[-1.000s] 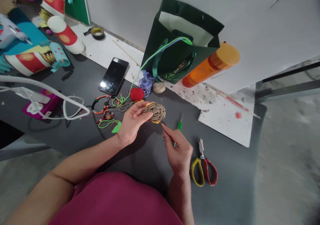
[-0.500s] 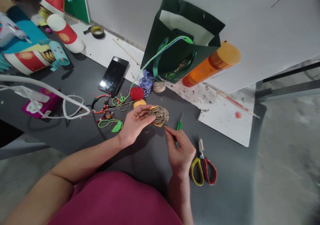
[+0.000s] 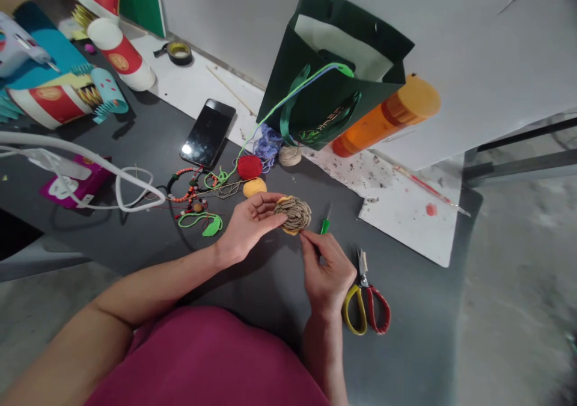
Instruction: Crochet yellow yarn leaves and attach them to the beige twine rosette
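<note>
My left hand [image 3: 247, 225] grips a round coil of brown twine on a yellow base [image 3: 294, 214], holding it just above the dark table [image 3: 270, 286]. My right hand [image 3: 327, 270] is closed in a pinch right below the coil, fingertips at its lower edge, with a green-handled tool [image 3: 324, 225] passing through the fingers. Behind the coil lie a yellow yarn ball [image 3: 255, 187] and a red yarn ball [image 3: 249, 166].
Scissors with yellow and red handles [image 3: 366, 301] lie to the right of my right hand. A dark green gift bag [image 3: 333, 87], an orange bottle [image 3: 387, 117], a phone [image 3: 208, 133], beaded strings [image 3: 189, 192], a white cable [image 3: 90, 165] and red paper cups [image 3: 119, 57] stand behind.
My left hand carried the twine coil slightly right, uncovering the yellow yarn ball. My right hand rose until its pinched fingertips reached the coil's lower edge.
</note>
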